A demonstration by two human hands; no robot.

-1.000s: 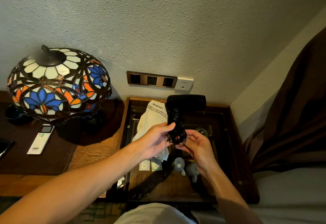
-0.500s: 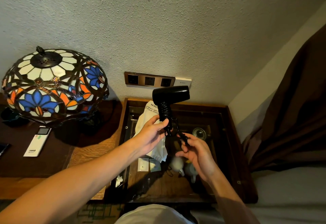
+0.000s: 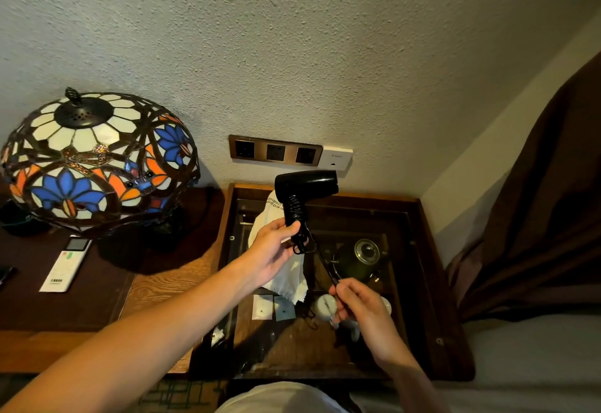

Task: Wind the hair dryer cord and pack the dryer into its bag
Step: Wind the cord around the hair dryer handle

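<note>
Between the earlier frames and this one, the right hand (image 3: 359, 303) had drawn down and away from the hair dryer (image 3: 304, 186), pulling a length of cord (image 3: 320, 258) out from the handle. A second before, both hands had been close together at the base of the handle.

The left hand (image 3: 274, 250) gripped the lower handle, fingers and thumb curled round it, holding the dryer upright in front of the socket panel (image 3: 275, 153) with the nozzle pointing toward the curtain (image 3: 533, 217). Several turns of cord were wrapped round the handle above that grip, and a small loop hung just below it. The right hand, below and to the right of the dryer, pinched the cord's free end between curled fingers; whether it held the plug could not be told.

A white cloth bag (image 3: 281, 269) with printed lettering lay behind and below the dryer, on the glass-topped cabinet (image 3: 426, 250). A stained-glass lamp (image 3: 94, 159) stood well to the left of the dryer, a remote control (image 3: 66, 264) beneath it.

Assessment: winding appeared unfinished. The stretched cord suggested either another turn in preparation or a loosened wrap. Packing had not begun; the bag lay untouched.
</note>
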